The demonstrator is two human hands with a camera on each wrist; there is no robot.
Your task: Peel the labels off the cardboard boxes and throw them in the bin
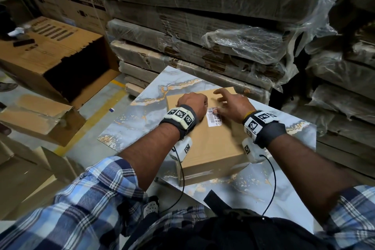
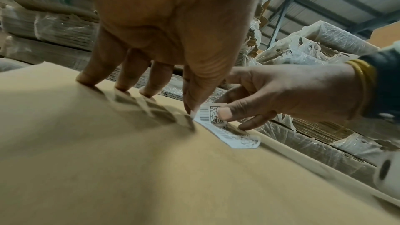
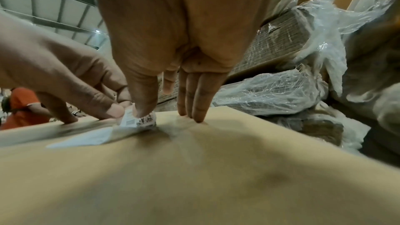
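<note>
A brown cardboard box (image 1: 213,148) lies flat on a marble-patterned table (image 1: 142,119). On its top sits a white barcode label (image 1: 215,121), whose far end is lifted and curled up (image 2: 213,109). My right hand (image 1: 225,103) pinches that raised end between thumb (image 3: 140,109) and index finger, while its other fingertips rest on the box (image 3: 194,177). My left hand (image 1: 192,102) stands on the box with straight fingers (image 2: 93,76), and its thumb tip touches the label's left edge. The near part of the label (image 3: 90,138) is still stuck flat.
Tall stacks of plastic-wrapped flattened cardboard (image 1: 203,26) rise right behind and to the right of the table. A large open carton (image 1: 77,75) lies on its side at the left, with more cartons (image 1: 40,119) on the floor. A person in an orange shirt (image 3: 23,107) is far off.
</note>
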